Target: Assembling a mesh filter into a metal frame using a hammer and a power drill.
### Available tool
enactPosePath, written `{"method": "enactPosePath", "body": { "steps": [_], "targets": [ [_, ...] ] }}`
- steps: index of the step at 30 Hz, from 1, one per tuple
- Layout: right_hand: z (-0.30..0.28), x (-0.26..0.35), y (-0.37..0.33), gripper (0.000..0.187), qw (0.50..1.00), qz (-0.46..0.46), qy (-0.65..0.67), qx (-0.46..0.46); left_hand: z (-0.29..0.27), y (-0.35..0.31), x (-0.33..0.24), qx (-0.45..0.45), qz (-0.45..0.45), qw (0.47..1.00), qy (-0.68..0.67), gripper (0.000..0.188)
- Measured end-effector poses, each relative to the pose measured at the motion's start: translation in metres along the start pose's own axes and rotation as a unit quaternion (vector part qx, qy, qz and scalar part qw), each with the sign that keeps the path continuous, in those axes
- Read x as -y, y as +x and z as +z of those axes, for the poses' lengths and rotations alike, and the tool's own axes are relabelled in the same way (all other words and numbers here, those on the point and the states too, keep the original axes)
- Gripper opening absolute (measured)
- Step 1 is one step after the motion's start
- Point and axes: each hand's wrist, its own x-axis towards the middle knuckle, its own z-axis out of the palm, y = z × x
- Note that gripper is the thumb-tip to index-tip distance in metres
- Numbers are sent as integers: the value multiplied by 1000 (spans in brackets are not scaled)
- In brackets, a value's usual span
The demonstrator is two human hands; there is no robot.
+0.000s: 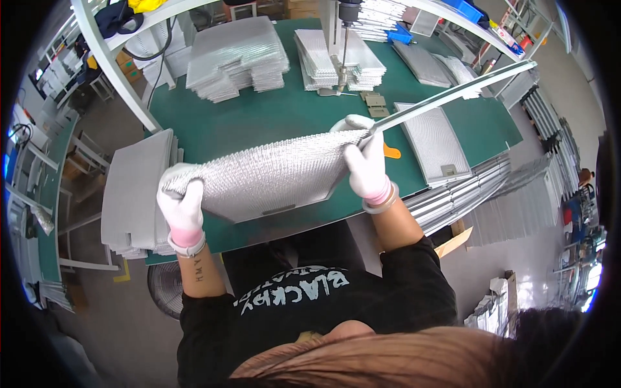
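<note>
A silvery aluminium mesh panel (272,169) hangs tilted over the near edge of the green table, held between my two white-gloved hands. My left hand (180,202) is closed on its left end, with the thumb on the near side. At the other end, my right hand (366,161) grips the panel's upper right corner. A long, thin metal frame strip (462,92) runs from that same hand up to the right, its near end at the panel's corner. Part of an orange tool (392,152) shows beside my right hand; the rest is hidden.
Mesh sheets are piled on the left (132,187) and at the back (236,52). An upright powered driver (345,55) stands among smaller mesh stacks (315,61). A framed mesh panel (440,145) lies on the green table (213,123) at right. Metal strips (453,194) are stacked alongside.
</note>
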Motion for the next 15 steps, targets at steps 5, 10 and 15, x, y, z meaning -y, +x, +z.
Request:
{"method": "enactPosePath", "body": {
  "steps": [5, 10, 15],
  "targets": [
    [-11, -5, 20, 20, 993, -72, 36, 83, -1, 9, 10, -33, -48, 998, 21, 16],
    [6, 10, 20, 12, 994, 55, -79, -51, -8, 7, 14, -60, -80, 995, 3, 19],
    [-8, -18, -5, 6, 985, 13, -46, -167, 8, 3, -10, 37, -29, 998, 41, 17]
  ]
}}
